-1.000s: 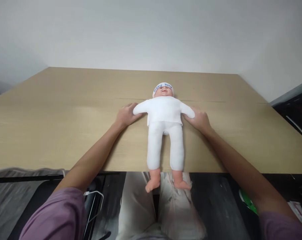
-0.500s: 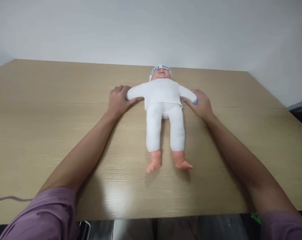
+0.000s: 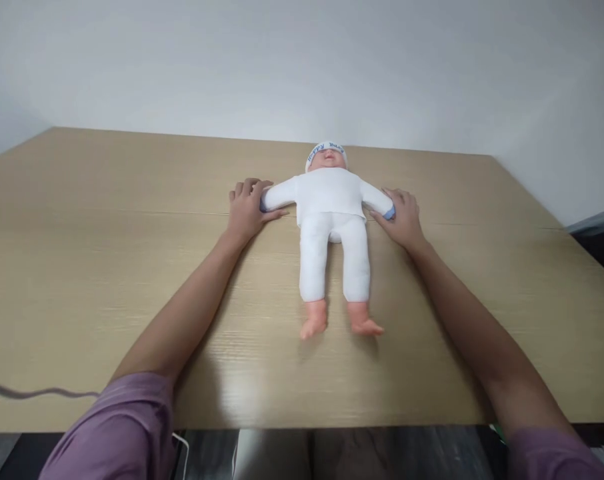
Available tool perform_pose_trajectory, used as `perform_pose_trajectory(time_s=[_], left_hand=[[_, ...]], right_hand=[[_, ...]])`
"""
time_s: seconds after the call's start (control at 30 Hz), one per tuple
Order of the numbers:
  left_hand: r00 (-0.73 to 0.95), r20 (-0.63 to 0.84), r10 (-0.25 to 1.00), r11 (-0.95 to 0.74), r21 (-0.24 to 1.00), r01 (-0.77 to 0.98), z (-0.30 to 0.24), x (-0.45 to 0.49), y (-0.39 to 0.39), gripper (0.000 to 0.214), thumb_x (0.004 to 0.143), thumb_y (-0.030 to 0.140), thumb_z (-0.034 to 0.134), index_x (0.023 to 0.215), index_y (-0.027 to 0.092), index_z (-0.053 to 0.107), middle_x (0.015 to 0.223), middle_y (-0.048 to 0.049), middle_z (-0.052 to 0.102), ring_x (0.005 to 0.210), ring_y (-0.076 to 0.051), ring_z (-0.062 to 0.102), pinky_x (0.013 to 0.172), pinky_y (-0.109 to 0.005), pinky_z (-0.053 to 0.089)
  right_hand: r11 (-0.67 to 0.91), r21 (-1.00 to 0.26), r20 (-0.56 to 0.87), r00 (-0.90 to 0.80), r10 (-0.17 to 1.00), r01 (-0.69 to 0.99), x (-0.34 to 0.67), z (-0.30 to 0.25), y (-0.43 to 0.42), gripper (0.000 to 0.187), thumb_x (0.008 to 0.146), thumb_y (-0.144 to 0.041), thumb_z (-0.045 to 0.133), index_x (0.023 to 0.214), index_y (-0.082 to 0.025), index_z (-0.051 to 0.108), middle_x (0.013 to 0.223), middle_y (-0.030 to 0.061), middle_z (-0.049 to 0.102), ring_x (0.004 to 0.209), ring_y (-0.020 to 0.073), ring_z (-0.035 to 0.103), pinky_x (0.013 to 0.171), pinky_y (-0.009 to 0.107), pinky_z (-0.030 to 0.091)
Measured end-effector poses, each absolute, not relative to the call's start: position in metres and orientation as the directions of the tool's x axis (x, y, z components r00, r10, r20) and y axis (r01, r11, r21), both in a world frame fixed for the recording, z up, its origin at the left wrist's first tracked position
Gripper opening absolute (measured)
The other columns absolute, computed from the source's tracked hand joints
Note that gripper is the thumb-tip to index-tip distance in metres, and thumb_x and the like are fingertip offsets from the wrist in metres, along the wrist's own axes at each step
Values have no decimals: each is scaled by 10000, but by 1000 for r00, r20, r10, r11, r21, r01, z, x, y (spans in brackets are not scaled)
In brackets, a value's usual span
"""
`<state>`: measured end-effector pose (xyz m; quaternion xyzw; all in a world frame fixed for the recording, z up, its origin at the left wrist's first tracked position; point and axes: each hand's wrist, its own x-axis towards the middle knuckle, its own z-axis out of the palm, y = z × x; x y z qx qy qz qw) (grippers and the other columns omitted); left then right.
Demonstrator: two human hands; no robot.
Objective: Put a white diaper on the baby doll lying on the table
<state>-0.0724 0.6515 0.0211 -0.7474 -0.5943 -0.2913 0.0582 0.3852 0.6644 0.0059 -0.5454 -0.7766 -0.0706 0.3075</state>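
A baby doll (image 3: pixel 331 193) lies on its back on the wooden table (image 3: pixel 132 267), arms spread and feet toward me. It wears a white top, white trousers and a white headband (image 3: pixel 326 150) with blue lettering. At the doll's arm on the left, my left hand (image 3: pixel 247 208) grips the sleeve end, thumb along its near side and fingers beyond it. My right hand (image 3: pixel 403 217) holds the other sleeve end between thumb and fingers. A blue cuff (image 3: pixel 389 212) shows beside the right palm. The doll's hands are not visible.
A grey cable (image 3: pixel 37 392) runs along the table's near left side. Behind the table rises a pale wall (image 3: pixel 282 67). Dark items stand beyond the right edge (image 3: pixel 602 240). A white cord (image 3: pixel 185 453) hangs below the front edge.
The view has shifted slightly. My left hand has slipped a little outward on the sleeve, so a blue cuff now shows there too. The doll keeps its pose.
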Motion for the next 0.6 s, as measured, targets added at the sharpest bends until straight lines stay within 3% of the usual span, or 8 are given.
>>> perform_pose_trajectory(time_s=[0.1, 0.2, 0.3, 0.37, 0.5, 0.6], left_hand=[[67, 559, 827, -282, 308, 908, 25, -69, 622, 925, 885, 908, 647, 1511, 229, 596, 1542, -226, 594, 1403, -454, 524, 1167, -564, 412], [43, 595, 803, -326, 377, 867, 31, -62, 576, 686, 1021, 731, 593, 1471, 214, 597, 1499, -204, 634, 1403, -392, 553, 1223, -558, 406], [-29, 580, 814, -336, 510, 792, 41, -42, 506, 445, 1089, 525, 539, 1409, 224, 605, 1418, -165, 686, 1322, -332, 613, 1198, -546, 460], [-142, 532, 835, -304, 660, 688, 51, -18, 444, 367, 1077, 488, 566, 1353, 253, 623, 1373, -142, 702, 1225, -309, 645, 1106, -525, 539], [-270, 358, 894, -269, 910, 315, 76, 39, 301, 295, 1023, 453, 660, 1316, 418, 678, 1370, -86, 705, 1145, -307, 697, 1034, -571, 616], [-257, 234, 937, -199, 967, 156, 102, 58, 209, 429, 883, 384, 745, 1262, 585, 764, 1333, -84, 744, 1203, -401, 713, 1067, -701, 600]], right_hand=[[371, -252, 587, -164, 793, 894, 382, 5, 641, 875, 957, -666, 668, 1649, -167, 472, 1602, 245, 542, 1470, 437, 495, 1234, 633, 417], [350, -294, 591, -120, 798, 889, 370, 9, 605, 893, 912, -619, 711, 1639, -168, 454, 1623, 247, 530, 1499, 425, 485, 1264, 632, 395], [352, -379, 601, -62, 797, 856, 347, 24, 548, 777, 935, -552, 689, 1596, -196, 485, 1586, 224, 580, 1476, 409, 530, 1257, 648, 403], [386, -467, 629, -9, 777, 796, 328, 36, 493, 641, 977, -496, 656, 1543, -222, 532, 1515, 199, 642, 1421, 395, 585, 1240, 659, 430], [465, -598, 636, 34, 771, 653, 296, 39, 351, 443, 1020, -328, 627, 1460, -366, 598, 1379, 124, 719, 1315, 388, 675, 1150, 680, 539], [548, -587, 682, -1, 732, 596, 283, 9, 247, 521, 960, -185, 645, 1424, -419, 611, 1105, 82, 767, 1050, 381, 759, 878, 625, 650]])
